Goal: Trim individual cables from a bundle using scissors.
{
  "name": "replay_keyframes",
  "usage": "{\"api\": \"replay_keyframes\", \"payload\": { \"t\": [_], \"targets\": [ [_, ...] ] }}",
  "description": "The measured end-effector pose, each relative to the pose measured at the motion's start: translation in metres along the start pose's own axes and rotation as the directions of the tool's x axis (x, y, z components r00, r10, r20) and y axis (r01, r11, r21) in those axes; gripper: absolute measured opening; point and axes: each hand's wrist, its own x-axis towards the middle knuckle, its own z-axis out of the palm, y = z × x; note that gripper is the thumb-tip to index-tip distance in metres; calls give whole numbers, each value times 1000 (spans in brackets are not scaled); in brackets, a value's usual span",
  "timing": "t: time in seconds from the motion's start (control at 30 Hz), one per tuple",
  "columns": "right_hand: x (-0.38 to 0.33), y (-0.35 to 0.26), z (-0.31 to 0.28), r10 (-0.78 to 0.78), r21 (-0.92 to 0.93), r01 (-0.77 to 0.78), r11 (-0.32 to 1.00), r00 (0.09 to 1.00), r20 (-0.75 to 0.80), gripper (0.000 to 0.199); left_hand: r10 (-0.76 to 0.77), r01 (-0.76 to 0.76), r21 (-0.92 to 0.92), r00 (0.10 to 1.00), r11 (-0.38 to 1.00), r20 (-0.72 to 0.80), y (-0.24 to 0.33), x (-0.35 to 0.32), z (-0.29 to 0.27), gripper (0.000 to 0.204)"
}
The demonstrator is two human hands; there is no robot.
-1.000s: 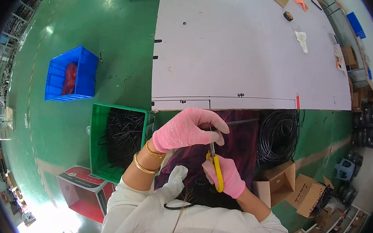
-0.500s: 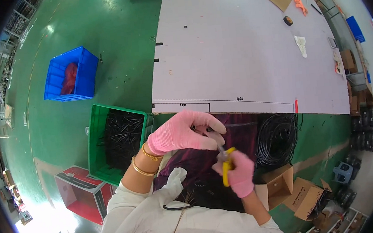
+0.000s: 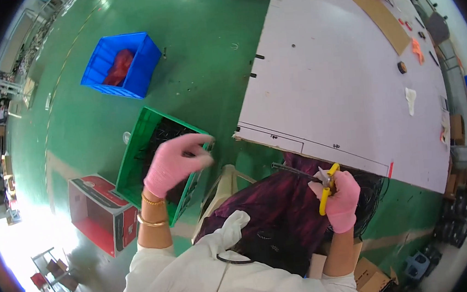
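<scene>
My left hand (image 3: 177, 161), in a pink glove, hovers over the right side of a green crate (image 3: 130, 173). Its thumb and fingers are curved but apart, with nothing visibly gripped; motion blurs them slightly. Short black tube pieces (image 3: 167, 130) fill the crate. Close to the table's front edge, my right hand (image 3: 341, 202), gloved in pink too, is closed around yellow-handled cutters (image 3: 324, 200). Their metal jaws point up and to the left. A thin black tube (image 3: 290, 168) passes by the jaws, its free end toward the left over my lap; the glove hides where it continues.
The white table (image 3: 338, 83) bears marked lines, a cardboard strip (image 3: 380, 20), a tape roll (image 3: 402, 67) and a white glove (image 3: 411, 100). A coil of black tubing (image 3: 366, 198) lies beyond my right hand. A blue crate (image 3: 147, 65) and red-grey box (image 3: 100, 233) stand left.
My left hand has moved left from the table edge to above the green crate, its fingers now apart. My right hand has shifted right with the cutters. The whole view has turned.
</scene>
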Motion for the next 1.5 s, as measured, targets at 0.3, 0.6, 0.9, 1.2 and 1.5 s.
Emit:
{"api": "replay_keyframes", "payload": {
  "t": [0.3,0.6,0.9,1.2,1.5],
  "targets": [
    [59,-10,33,-117,-110,130,985,986,121,42,662,-461,637,742,617,-104,-4,2,49,23],
    [78,-20,43,73,-151,-26,988,946,315,23,834,-655,566,540,501,-114,0,47,137,20],
    [83,-22,43,72,-196,-3,981,935,347,26,825,-653,555,553,515,-116,-2,52,138,19],
    [84,-24,41,61,-168,1,986,930,363,25,813,-659,537,574,526,-92,-4,52,138,20],
    [85,-25,40,65,-161,-7,987,931,360,24,820,-663,534,561,525,-109,-3,52,139,20]
  ]
}}
